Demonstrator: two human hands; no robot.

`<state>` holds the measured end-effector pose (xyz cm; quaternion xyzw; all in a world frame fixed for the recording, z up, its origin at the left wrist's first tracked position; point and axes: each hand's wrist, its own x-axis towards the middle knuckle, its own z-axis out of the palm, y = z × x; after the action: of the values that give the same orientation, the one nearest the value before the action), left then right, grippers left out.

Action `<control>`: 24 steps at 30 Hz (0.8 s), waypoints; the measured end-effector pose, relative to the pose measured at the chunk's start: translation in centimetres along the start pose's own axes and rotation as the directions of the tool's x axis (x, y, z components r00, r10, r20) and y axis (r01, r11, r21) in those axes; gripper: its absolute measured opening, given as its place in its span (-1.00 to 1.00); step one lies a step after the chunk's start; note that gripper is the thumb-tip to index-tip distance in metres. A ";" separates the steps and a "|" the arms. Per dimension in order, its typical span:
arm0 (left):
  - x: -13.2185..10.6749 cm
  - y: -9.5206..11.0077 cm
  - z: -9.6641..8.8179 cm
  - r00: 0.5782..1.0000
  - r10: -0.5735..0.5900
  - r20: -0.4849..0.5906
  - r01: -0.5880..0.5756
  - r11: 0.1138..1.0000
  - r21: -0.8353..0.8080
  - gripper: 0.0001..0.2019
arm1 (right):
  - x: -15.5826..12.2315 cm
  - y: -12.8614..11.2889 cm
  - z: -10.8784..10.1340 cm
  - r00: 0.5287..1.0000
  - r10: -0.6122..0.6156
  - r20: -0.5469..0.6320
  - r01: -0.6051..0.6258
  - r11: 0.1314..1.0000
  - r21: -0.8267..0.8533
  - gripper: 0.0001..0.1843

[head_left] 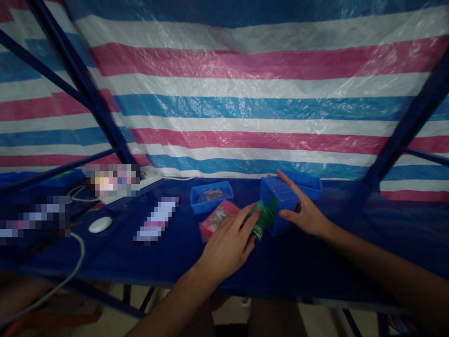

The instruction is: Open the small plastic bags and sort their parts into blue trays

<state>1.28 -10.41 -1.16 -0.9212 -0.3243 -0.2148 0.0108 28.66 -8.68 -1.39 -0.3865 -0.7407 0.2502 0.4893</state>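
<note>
A blue plastic bin (277, 187) is tipped on its side, its opening facing left. My right hand (310, 213) grips it from the right, thumb at the near side and a finger stretched along the top. At its mouth is a green plastic bag (262, 217), partly inside the bin. My left hand (226, 241) has its fingers curled on the green bag; its grip is partly hidden. Under and beside the left hand lies a red-edged clear bag (217, 217) of small items. Behind that stands a shallow blue tray (211, 204) holding thin metallic-looking pieces.
Another blue bin (308, 185) stands behind the tipped one. To the left on the blue table (168, 267) are a phone (157, 220), a white mouse-shaped object (100, 224) and a cable (82, 248). Blue metal posts (403, 135) and a striped plastic sheet (263, 89) bound the back.
</note>
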 end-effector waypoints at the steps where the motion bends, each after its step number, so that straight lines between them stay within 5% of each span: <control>1: 0.0 0.0 -0.1 1.000 0.000 -0.005 0.000 1.000 -0.001 -0.32 | -0.2 -0.3 0.3 1.000 -0.006 0.016 0.006 0.999 -0.036 0.17; 7: 0.1 0.1 -0.3 0.997 0.068 -0.033 -0.066 0.996 0.052 -0.29 | -0.1 -1.3 1.1 0.990 -0.111 0.083 0.129 0.956 -0.264 0.20; 13: 1.1 0.2 -0.9 0.992 0.126 0.027 -0.127 0.990 0.068 -0.33 | -0.3 -0.8 1.1 0.962 -0.177 0.207 0.227 0.940 -0.253 0.02; 18: 3.1 0.0 -1.4 0.948 0.284 0.142 -0.291 0.956 0.030 -0.57 | -0.7 -0.8 1.0 0.956 -0.190 0.222 0.239 0.945 -0.224 -0.01; 24: 4.1 0.5 0.0 0.949 0.286 0.135 -0.287 0.958 -0.013 -0.74 | -1.0 -0.9 1.0 0.942 -0.231 0.243 0.291 0.923 -0.251 0.02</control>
<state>4.41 -8.37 0.52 -0.9709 -0.1880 -0.1469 0.0231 27.67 -9.98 -1.63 -0.3217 -0.8610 0.1128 0.3774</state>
